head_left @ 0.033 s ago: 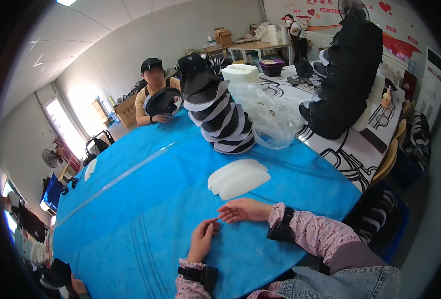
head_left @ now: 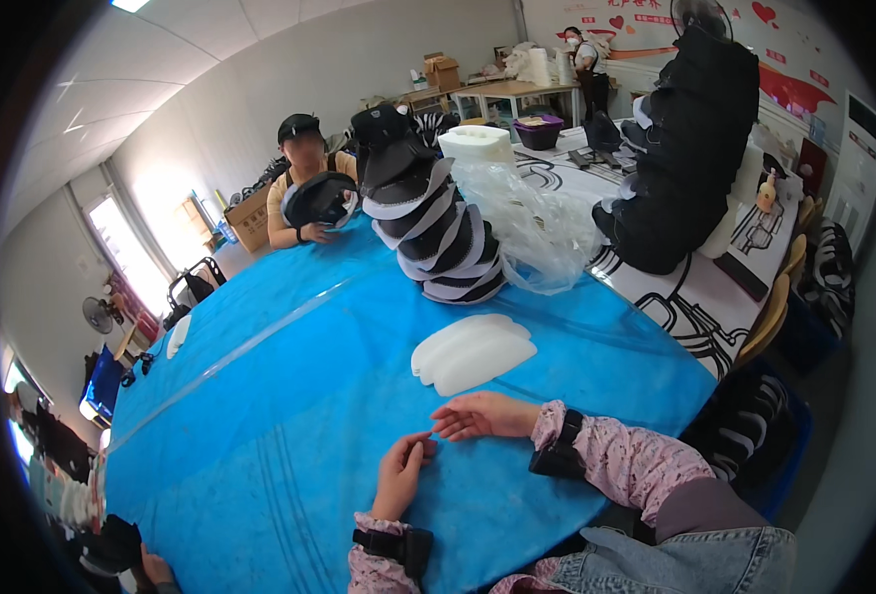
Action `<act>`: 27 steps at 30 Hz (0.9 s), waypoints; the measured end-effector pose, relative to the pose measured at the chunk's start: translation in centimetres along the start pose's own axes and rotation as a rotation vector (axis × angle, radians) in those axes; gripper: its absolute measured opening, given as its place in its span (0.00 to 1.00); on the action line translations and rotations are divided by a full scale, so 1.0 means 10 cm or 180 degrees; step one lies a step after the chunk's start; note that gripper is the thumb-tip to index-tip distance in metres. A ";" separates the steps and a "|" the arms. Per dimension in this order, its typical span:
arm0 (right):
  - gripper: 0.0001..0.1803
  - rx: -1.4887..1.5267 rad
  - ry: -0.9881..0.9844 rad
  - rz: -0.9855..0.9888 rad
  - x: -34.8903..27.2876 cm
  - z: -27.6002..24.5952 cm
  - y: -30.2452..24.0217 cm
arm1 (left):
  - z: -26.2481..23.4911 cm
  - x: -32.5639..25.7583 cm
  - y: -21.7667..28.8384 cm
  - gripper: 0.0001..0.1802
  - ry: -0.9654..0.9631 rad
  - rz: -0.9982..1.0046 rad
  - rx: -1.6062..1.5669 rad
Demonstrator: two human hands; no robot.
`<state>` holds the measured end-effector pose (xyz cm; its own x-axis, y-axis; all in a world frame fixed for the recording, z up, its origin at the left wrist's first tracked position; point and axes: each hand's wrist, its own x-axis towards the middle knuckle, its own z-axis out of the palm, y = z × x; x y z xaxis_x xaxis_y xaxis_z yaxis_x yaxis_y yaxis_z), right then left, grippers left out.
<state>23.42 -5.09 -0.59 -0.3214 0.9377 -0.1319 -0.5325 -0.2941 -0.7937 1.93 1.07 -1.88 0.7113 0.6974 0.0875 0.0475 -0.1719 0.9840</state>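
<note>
My left hand (head_left: 400, 477) rests low over the blue table cover (head_left: 290, 416), its index finger stretched toward the right and the thumb beside it; nothing shows in it. Palm turned inward, my right hand (head_left: 486, 416) has its fingers loosely extended and holds nothing. The fingertips of both hands nearly meet; whether they touch I cannot tell. Just beyond my right hand lies a fanned group of white curved pieces (head_left: 473, 354). Farther back stands a leaning stack of black caps with grey-white brim edges (head_left: 448, 238).
Clear plastic bag (head_left: 547, 247) and white stacked pieces (head_left: 478, 145) sit beside the caps. A tall black stack (head_left: 690, 158) rises at right. Across the table, a person holds a dark cap (head_left: 321, 201). Another person's hand (head_left: 156, 567) shows at lower left.
</note>
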 end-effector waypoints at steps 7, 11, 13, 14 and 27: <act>0.22 0.0042 0.0010 -0.0032 0.05 0.03 0.02 | -0.05 -0.02 0.03 0.13 0.0017 -0.0037 0.0044; 0.20 0.0099 -0.0013 -0.0141 -0.02 -0.06 -0.01 | 0.05 0.03 0.16 0.14 -0.0079 -0.0009 0.0276; 0.20 0.0172 0.0017 -0.0268 0.02 -0.08 0.01 | 0.03 0.07 0.18 0.15 -0.0251 0.0006 0.0507; 0.20 0.0114 -0.0032 -0.0221 0.04 -0.08 0.01 | 0.02 0.05 0.13 0.15 -0.0149 0.0002 0.0453; 0.20 -0.0094 -0.0079 -0.0240 0.05 -0.04 0.10 | -0.06 -0.01 -0.04 0.14 -0.0028 0.0000 0.0232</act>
<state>23.06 -4.86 -1.71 -0.3007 0.9520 -0.0567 -0.5326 -0.2170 -0.8181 1.42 1.53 -2.23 0.7174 0.6913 0.0857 0.0983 -0.2223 0.9700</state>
